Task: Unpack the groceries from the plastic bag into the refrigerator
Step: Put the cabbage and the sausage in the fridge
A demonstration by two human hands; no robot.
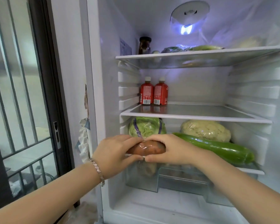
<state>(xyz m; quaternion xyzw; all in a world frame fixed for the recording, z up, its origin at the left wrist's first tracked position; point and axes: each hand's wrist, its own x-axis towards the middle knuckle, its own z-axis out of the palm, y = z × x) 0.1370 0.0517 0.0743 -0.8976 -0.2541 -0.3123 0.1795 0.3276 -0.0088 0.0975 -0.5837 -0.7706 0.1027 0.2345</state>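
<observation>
While left hand [115, 152] and right hand [173, 151] hold vegetable [149, 148], bottles [160, 92] show barcodes

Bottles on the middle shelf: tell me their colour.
The bottles are red with white caps, seen best in the head view.

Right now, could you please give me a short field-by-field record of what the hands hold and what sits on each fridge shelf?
held item: plastic-wrapped orange vegetable, gripped by left hand and right hand
top shelf: dark jar, wrapped greens
middle shelf: two red bottles, rear left
lower shelf: cabbage, cauliflower, long green squash
below: clear drawer
</observation>
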